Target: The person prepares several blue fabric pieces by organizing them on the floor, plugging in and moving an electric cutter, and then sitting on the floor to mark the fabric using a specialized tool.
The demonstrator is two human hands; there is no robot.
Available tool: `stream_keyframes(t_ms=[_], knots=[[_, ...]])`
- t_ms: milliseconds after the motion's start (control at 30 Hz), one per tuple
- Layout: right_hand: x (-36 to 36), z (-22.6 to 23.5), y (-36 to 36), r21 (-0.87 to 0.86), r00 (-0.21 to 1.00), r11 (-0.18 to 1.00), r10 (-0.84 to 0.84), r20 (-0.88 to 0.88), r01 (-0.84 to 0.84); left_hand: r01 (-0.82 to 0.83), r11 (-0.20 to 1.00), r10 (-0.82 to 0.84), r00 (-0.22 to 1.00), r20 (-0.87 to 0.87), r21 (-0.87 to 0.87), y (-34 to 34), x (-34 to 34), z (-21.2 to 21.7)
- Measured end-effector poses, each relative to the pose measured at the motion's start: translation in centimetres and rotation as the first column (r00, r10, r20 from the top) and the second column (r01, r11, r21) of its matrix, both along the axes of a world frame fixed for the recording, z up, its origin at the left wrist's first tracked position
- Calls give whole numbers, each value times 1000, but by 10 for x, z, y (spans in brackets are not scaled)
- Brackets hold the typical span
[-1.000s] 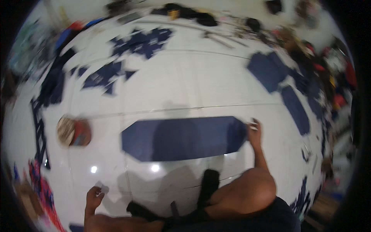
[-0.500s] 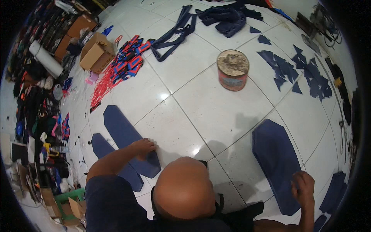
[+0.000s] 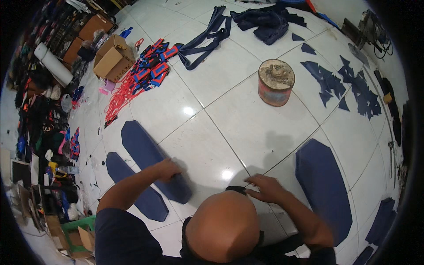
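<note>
On the left side of the floor lie two long dark blue fabric panels with angled ends, an upper one (image 3: 143,141) and a lower one (image 3: 148,201). My left hand (image 3: 168,170) is at the right edge of the upper panel, its fingers curled over that edge, slightly blurred. My right hand (image 3: 267,189) is above the tiles in front of me, fingers and thumb apart and nothing in it. To the right, apart from both hands, lies a stack of the same blue panels (image 3: 324,190).
A rusty round can (image 3: 276,84) stands ahead. Blue scraps (image 3: 360,90) lie far right, dark blue cloth (image 3: 265,22) and strips behind. Red-and-blue pieces with red cords (image 3: 152,66) are heaped beside a cardboard box (image 3: 114,57). Clutter lines the left wall; more blue pieces (image 3: 380,221) lie right.
My right hand has left the right-hand stack and swung left to the middle. My left hand has stayed at the upper panel, its fingers now curled at the edge. The view has shifted slightly.
</note>
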State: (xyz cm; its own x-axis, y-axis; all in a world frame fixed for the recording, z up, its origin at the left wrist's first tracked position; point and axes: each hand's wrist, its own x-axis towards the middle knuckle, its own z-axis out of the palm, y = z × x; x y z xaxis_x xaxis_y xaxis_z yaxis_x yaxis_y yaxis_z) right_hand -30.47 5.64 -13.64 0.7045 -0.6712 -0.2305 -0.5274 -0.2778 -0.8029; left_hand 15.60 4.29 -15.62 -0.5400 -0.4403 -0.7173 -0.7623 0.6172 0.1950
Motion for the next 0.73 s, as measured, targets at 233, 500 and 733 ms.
stream_keyframes(t_ms=[233,500,733], knots=[[104,-50,-4,392,757,837,-527,387,382,-286,956,289,892,-348,63,-99,-119,56],[25,-64,-30,571,628,612,-751,204,547,-519,796,194,707,-680,-312,-79,-203,21],[36,-104,-23,484,603,616,-771,207,621,-809,35,598,-454,-661,587,29,-131,-56]])
